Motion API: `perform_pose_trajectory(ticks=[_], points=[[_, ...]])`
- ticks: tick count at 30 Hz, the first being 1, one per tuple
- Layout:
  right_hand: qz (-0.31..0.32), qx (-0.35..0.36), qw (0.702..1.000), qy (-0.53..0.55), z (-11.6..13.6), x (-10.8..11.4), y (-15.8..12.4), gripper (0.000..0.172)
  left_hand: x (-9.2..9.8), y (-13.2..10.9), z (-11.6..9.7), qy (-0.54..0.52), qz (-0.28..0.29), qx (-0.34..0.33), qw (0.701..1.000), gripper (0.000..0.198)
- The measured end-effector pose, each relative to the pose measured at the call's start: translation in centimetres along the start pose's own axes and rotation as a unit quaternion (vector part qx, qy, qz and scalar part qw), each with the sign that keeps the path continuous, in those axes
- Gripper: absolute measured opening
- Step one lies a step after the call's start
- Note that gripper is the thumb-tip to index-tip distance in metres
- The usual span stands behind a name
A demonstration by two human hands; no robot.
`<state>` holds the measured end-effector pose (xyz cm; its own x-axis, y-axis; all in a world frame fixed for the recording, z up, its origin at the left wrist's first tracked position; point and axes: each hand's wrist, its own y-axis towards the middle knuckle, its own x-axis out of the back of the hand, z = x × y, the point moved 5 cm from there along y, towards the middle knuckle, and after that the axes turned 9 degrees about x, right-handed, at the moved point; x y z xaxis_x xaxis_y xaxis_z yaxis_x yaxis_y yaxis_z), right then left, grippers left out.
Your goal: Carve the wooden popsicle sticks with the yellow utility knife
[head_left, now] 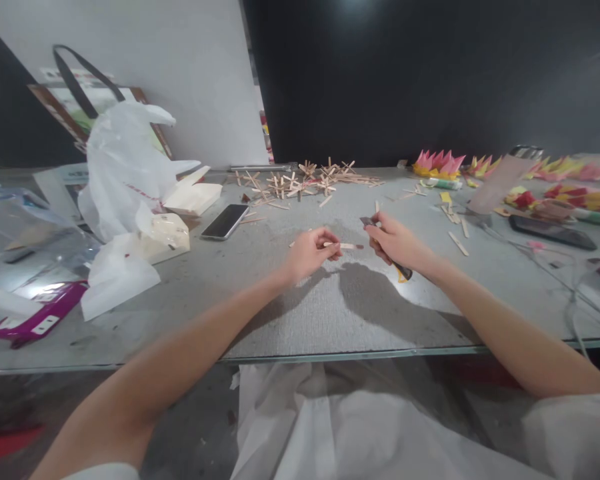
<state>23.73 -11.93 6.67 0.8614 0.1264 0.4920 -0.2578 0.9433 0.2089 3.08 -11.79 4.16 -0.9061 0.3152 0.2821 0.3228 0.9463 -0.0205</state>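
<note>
Between the thumb and fingers of my left hand [312, 256] is a thin wooden craft stick [349, 247], its darker end pointing right. My right hand [397, 241] is wrapped round a utility knife [404, 270] with a dark and yellow handle. The knife's tip points up and left, apart from the stick. Both hands are just over the grey tabletop [300, 327]. Beyond them lies a loose heap of wooden sticks [300, 185], some crossed over one another.
A phone [225, 221] lies left of my hands, near a white plastic bag [123, 173] and an open food box [194, 193]. On the right are pink paper lotus flowers [439, 163], a bottle [500, 180], a dark phone [553, 232] and cables [545, 267].
</note>
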Motion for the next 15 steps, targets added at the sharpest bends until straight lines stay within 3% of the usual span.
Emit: perform_pose_trajectory(ticks=[2,6,10,15], points=[[0.020,-0.003,0.999,-0.045,0.2,0.4,0.2,0.015,0.1,0.1,0.6,0.099,-0.001,0.023,0.995,0.007],[0.127,0.069,0.970,-0.195,2.4,0.9,0.3,0.019,0.0,0.0,1.1,0.250,-0.018,0.038,0.967,0.007],[0.258,0.159,0.882,-0.360,3.2,0.3,0.3,0.028,-0.3,0.2,1.2,0.292,-0.007,0.027,0.956,0.012],[0.315,0.250,0.774,-0.489,2.3,-1.0,0.7,0.038,0.1,0.2,1.1,0.264,0.042,0.057,0.962,0.006]])
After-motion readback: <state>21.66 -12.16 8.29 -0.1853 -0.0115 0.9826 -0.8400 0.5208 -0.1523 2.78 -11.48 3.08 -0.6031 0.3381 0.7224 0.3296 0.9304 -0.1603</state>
